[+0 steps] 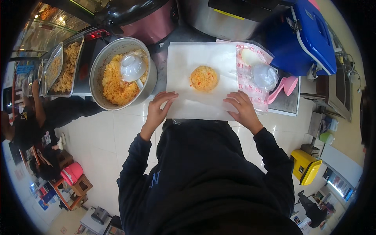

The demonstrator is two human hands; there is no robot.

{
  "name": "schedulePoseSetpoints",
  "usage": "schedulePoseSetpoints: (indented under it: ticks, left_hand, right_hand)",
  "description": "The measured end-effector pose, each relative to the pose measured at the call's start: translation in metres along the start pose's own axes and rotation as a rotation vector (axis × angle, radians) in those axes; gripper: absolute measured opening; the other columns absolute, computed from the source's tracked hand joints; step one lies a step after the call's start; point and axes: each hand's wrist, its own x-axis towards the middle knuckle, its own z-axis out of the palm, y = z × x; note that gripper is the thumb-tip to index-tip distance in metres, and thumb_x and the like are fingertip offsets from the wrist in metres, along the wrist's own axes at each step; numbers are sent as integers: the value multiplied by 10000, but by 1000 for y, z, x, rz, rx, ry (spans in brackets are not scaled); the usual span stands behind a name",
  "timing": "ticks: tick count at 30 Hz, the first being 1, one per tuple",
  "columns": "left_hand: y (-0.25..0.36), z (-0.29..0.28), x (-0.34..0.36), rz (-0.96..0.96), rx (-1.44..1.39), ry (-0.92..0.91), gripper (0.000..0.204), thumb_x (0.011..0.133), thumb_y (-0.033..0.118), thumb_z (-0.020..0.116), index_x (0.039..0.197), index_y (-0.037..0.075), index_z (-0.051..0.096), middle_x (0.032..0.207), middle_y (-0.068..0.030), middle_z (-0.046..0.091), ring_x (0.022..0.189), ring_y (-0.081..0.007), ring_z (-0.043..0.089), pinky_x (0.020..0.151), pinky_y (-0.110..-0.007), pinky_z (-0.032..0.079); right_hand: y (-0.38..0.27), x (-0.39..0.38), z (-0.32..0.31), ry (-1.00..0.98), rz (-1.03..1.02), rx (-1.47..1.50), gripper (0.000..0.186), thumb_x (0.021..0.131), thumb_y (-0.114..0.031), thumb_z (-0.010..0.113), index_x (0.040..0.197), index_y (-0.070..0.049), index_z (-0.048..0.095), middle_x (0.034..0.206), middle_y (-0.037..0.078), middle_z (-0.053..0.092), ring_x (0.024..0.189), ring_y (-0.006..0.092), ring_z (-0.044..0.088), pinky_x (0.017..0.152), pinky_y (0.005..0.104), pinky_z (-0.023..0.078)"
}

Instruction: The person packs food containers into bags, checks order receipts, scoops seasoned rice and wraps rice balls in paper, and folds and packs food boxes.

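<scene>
A round, flat-topped mound of orange fried rice [204, 78] sits on a sheet of white wrapping paper [182, 105] in front of me. My left hand [159, 109] rests at the sheet's lower left edge, thumb and fingers apart. At the lower right part of the paper is my right hand [242, 106], its fingers spread and slightly bent over the sheet. Neither hand touches the rice. To the left, a metal pot [153, 80] holds more orange rice [117, 86], with a whitish bowl [132, 67] lying on top of it.
Right of the sheet lie pink-printed paper [244, 76], a clear plastic-covered bowl [265, 76] and pink rice paddles [289, 86]. Behind stand a pink cooker [149, 23], a steel cooker [219, 25] and a blue cooler box [297, 43]. A tray of fried food [68, 66] and another person [29, 125] are left.
</scene>
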Motion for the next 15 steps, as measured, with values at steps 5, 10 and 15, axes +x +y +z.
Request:
schedulePoseSetpoints:
  ticks: [5,10,15]
  left_hand:
    - [-11,22,30,-263,-258,230,148,872,144,573,879,2,614,831,-76,659,773,-99,597,698,-228,447]
    - [-24,47,68,-364,-178,380,175,887,169,530,858,0,566,706,-86,590,644,-172,531,620,-292,415]
    - [15,55,59,129,330,445,372,823,63,496,1188,2,460,1103,-160,524,1032,-311,475,919,-427,337]
  right_hand:
    - [28,19,15,320,425,658,186,823,-180,624,797,4,632,743,69,610,719,156,583,701,284,462]
    - [53,43,28,230,742,584,281,853,-238,599,765,28,609,595,39,520,511,85,413,487,271,366]
    - [61,45,36,250,605,476,256,816,-226,625,884,18,590,617,96,572,501,180,520,509,315,424]
